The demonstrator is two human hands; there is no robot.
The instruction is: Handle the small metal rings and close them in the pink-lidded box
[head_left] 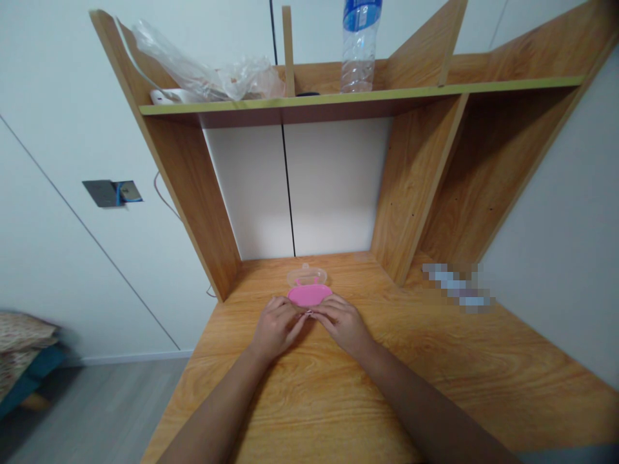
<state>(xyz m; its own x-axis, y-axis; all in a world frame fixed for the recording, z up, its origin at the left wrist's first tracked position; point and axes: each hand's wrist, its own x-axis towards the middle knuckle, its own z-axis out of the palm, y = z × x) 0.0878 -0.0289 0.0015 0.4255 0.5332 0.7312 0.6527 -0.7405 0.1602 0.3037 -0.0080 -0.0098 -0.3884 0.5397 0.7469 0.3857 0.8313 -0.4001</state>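
A small pink case [309, 296] lies on the wooden desk, its clear lid [306, 277] folded back toward the rear panel. In front of its near edge, my left hand [279, 324] and my right hand [342, 322] meet with their fingertips together. Both hands pinch a small whitish item [308, 312] between them. Most of that item is covered by my fingers, so its kind cannot be made out.
The wooden desk [309, 399] carries a shelf unit [416, 193] at the back. A plastic bottle [358, 51] and a crumpled clear bag [232, 77] sit on the upper shelf. A blurred-out object [454, 287] lies at the right. An uncovered wall socket [128, 191] is left.
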